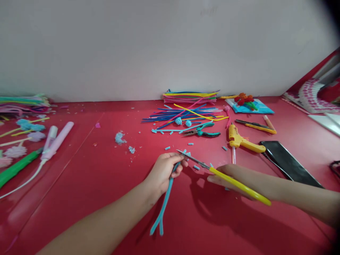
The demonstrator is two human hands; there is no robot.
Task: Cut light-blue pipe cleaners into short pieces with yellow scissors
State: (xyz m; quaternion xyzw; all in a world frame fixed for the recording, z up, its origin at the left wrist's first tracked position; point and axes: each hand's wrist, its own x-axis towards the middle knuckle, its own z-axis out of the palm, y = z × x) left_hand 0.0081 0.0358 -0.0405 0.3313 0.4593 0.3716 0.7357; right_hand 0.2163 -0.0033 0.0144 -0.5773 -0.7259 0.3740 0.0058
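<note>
My left hand [164, 170] is closed around light blue pipe cleaners [164, 203] that hang down toward me over the red table [106, 184]. My right hand [233, 179] grips yellow-handled scissors [225, 177]. The blades point left and meet the top ends of the blue pipe cleaners just above my left fingers. Several short blue cut bits [191, 144] lie scattered around the hands.
A spread of coloured pipe cleaners [186, 113] and a neat stack [190, 96] lie at the back by the wall. Green-handled pliers [204, 131], a yellow glue gun [240, 140] and a black tray [287, 162] sit to the right. A pink tool [57, 140] with a cord lies left.
</note>
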